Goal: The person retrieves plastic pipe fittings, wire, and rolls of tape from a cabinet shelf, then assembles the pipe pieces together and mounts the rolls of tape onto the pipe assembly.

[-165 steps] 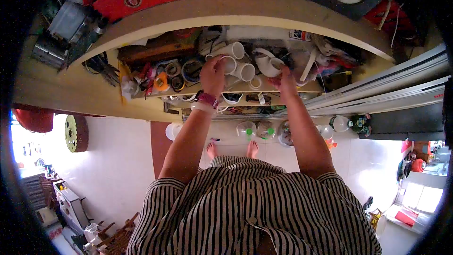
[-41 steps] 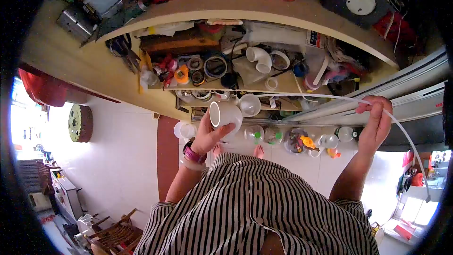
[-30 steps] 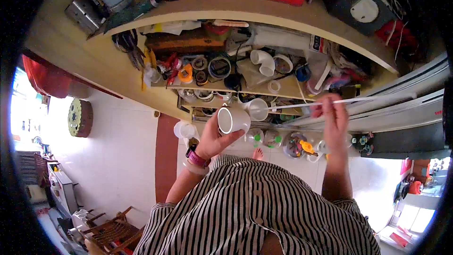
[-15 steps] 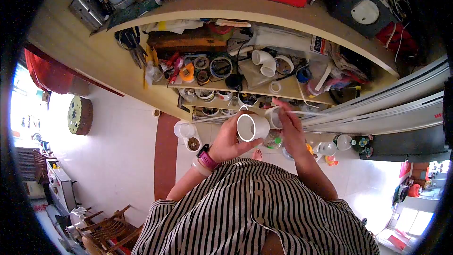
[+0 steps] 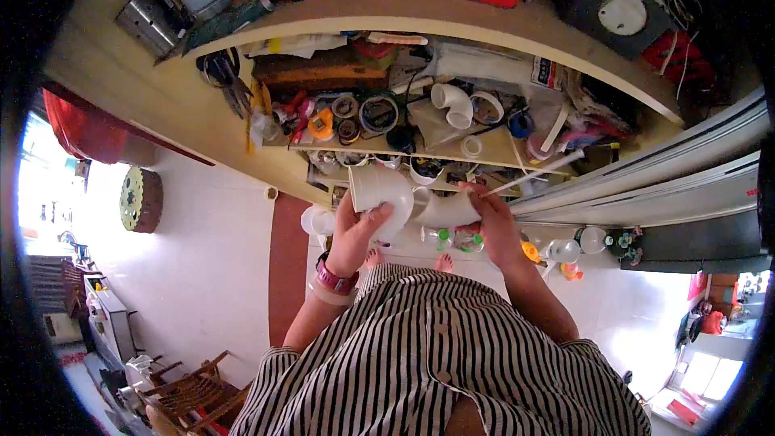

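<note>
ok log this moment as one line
left hand: gripping white curved pipe; right hand: at second pipe section; thin white strip: extends past right hand; join: unclear

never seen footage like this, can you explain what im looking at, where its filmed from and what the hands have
There is no machine here: it is a person working with two bare hands. Every picture comes from one camera worn on the head, looking forward and down, so the striped shirt fills the bottom.

The left hand, with a purple wristband, holds a white curved pipe fitting. The right hand is at the far end of another white curved section; I can't tell whether the two are joined. A thin white strip sticks out past that hand.

Beyond, on a cluttered shelf, lie a white pipe elbow, a white ring and an orange item.
</note>
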{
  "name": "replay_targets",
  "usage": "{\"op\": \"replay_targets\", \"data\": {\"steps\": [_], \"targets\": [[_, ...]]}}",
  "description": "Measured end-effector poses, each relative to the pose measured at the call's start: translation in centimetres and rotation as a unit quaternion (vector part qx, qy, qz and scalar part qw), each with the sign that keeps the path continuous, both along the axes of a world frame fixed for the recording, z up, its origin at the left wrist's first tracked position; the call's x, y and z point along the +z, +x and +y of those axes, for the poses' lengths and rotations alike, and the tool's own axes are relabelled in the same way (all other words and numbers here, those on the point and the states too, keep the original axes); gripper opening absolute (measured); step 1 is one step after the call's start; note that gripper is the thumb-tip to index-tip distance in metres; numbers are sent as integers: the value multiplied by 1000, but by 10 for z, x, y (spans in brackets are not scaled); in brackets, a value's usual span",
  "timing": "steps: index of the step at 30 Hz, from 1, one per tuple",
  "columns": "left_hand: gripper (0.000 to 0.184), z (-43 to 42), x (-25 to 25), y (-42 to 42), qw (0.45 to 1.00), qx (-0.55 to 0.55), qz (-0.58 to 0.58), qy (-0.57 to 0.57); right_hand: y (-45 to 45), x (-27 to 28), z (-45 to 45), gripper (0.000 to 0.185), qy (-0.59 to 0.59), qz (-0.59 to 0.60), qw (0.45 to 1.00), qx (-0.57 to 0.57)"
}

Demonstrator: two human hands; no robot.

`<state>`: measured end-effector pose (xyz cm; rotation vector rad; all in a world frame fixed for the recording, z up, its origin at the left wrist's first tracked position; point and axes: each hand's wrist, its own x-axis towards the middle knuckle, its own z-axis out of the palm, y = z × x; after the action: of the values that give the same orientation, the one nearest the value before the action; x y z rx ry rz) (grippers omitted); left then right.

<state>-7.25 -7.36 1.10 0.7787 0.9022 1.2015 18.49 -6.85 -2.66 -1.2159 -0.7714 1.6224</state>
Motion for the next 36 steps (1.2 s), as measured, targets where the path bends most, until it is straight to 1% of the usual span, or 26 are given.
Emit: {"op": "replay_targets", "data": {"steps": [2,3,5,6,8,9,10,12,14,15,16,17,19,20,22,23,25,26,28,29,30,31,32,33,35,36], "targets": [[44,2,8,4,998,3,54,43,5,-23,3,36,71,-162,983,52],[44,3,12,7,998,5,54,43,5,-26,4,36,71,-162,983,54],[45,5,20,12,993,-47,100,51,1,-12,9,34,266,-226,937,7],[45,5,20,15,993,-46,100,51,1,-2,10,34,266,-226,937,7],[48,6,20,19,987,-97,99,80,2,17,14,35,104,-124,983,86],[48,6,20,20,987,-97,99,81,0,17,16,35,105,-124,983,85],[50,7,20,20,982,-133,102,84,-4,18,17,36,109,-114,979,127],[53,7,22,22,969,-203,107,90,-14,21,21,37,113,-104,974,167],[55,9,30,24,965,-227,94,96,-22,27,23,41,219,-198,922,252],[55,9,31,24,959,-240,109,102,-16,3,23,42,187,-146,935,265],[55,10,32,23,954,-253,124,107,-17,9,24,42,187,-145,935,264],[55,10,31,23,953,-253,125,107,-17,21,27,41,75,-64,954,284],[49,11,30,22,945,-245,152,155,-19,24,31,41,-38,18,953,300],[49,13,32,20,945,-243,153,154,-21,16,34,40,-21,27,956,290],[44,18,36,18,879,-259,257,306,-22,17,38,39,-5,35,959,281],[44,18,35,19,880,-258,257,306,-20,28,41,40,17,17,962,271],[41,17,31,22,850,-253,296,356,-23,36,43,35,61,-26,963,260],[41,17,30,22,849,-253,296,356,-27,37,46,35,61,-26,963,259],[43,16,29,21,831,-348,321,293,-34,37,51,28,221,-72,914,334],[43,17,29,22,830,-348,321,293,-36,41,51,24,166,-42,928,331],[43,17,30,23,834,-314,318,323,-35,41,50,24,167,-41,928,332],[44,16,30,24,836,-279,315,353,-35,42,49,22,142,-52,943,295],[44,16,30,23,837,-277,316,352,-36,44,49,21,118,-62,957,259],[48,14,31,22,856,-230,308,345,-35,48,50,21,118,-61,956,262],[53,9,30,18,874,-182,300,336,-32,68,50,20,90,-70,980,162],[58,6,27,11,918,-181,250,249,-27,64,50,20,89,-70,980,163]]}}
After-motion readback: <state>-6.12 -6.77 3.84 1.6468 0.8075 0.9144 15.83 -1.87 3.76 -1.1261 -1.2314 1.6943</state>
